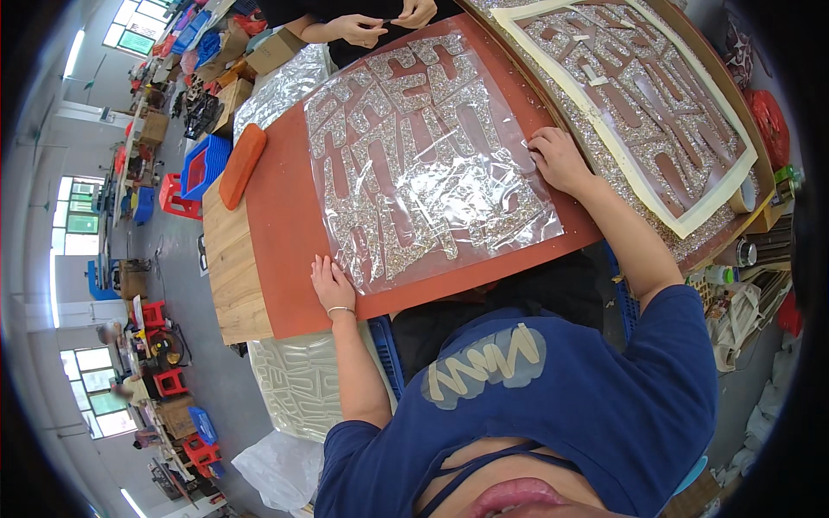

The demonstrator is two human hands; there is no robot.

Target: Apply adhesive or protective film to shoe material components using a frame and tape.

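Observation:
A clear plastic film lies on a reddish-brown mat in front of me. Under or on the film, glittery rhinestone shapes spread in long strips and curved pieces; glare hides part of them. My left hand, a thin bracelet at its wrist, rests flat on the mat beside the film's near left corner, fingers stretched out. At the film's right edge, my right hand lies with bent fingers apart, its fingertips touching the edge. Neither hand visibly holds anything.
To the right stands a shallow tray of loose rhinestones with a cream-framed stencil in it. Across the table, another person's hands pinch a small dark thing. An orange-red block sits by blue stacked baskets at left.

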